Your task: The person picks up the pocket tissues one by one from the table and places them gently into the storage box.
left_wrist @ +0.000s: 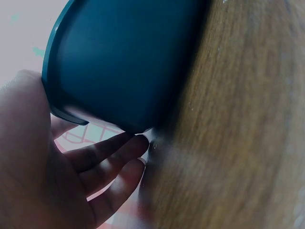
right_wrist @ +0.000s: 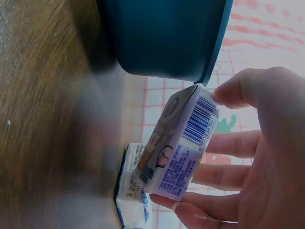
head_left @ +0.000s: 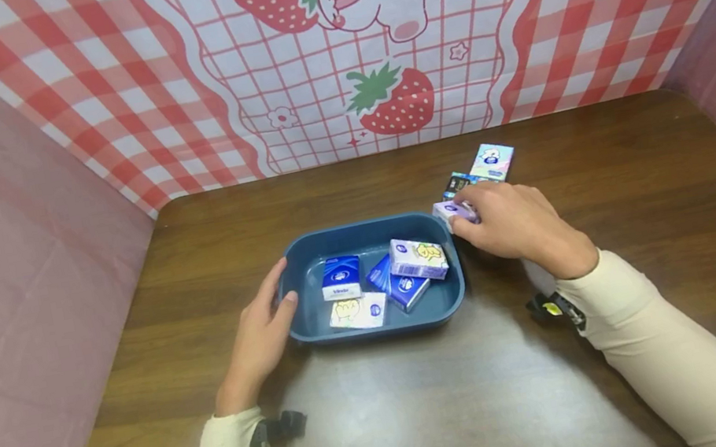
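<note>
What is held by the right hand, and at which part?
The right hand grips a purple pack by its edges: thumb at the barcode end, fingers toward the other.

Open counter [head_left: 433,402] gives me room in front of blue bin [head_left: 380,332], between sleeves [head_left: 675,351]. Left hand [head_left: 260,344] takes up bin's left side. Right hand [head_left: 512,224] pinches lilac pack [head_left: 455,213] outside bin's right wall; I get in only over rim. Dark pack [head_left: 457,183] and pastel pack [head_left: 492,161] crowd my way beyond right hand; backdrop [head_left: 314,135] closes counter's far edge. Inside bin: blue pack [head_left: 341,277] and white pack [head_left: 359,312] obstruct left-middle, yellow-printed pack [head_left: 418,259] atop crossed blue pack [head_left: 410,289] obstructs right. I see gap along back wall.
</note>
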A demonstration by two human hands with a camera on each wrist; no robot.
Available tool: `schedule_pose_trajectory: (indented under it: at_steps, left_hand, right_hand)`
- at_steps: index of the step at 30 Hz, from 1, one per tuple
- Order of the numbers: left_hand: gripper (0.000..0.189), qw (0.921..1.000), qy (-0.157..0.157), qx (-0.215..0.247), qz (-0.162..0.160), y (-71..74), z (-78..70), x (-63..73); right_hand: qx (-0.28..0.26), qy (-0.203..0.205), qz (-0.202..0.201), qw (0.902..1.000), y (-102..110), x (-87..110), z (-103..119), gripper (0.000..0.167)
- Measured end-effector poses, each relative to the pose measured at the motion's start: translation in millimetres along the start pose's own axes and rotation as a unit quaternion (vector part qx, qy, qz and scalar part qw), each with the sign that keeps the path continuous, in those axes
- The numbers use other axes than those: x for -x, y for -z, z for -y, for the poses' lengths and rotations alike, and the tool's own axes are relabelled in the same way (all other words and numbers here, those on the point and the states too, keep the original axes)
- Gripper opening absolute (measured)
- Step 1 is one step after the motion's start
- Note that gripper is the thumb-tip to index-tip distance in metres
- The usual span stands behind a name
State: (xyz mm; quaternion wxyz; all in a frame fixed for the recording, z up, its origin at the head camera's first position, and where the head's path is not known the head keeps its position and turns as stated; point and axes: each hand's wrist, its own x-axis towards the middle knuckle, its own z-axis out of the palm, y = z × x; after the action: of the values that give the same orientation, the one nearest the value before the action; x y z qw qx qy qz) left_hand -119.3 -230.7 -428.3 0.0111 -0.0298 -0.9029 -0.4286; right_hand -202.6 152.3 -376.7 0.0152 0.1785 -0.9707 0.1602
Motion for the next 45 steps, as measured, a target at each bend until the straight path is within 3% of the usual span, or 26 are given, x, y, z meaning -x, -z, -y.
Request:
schedule_pose_trajectory:
  at_steps: [19,45]
  left_hand:
    - [0.055,0.9998,0.018,-0.002,0.005,1.1,-4.9,0.4]
    - [0.055,0.9999,0.014,-0.004,0.002,0.8,-3.8,0.2]
  right_hand:
    - [-0.008,0.000,-0.011,0.9999,3.8,-0.7,1.9,0.048]
    - [-0.015,-0.010,-0.041,0.9990,6.6,1.4,3.1,0.046]
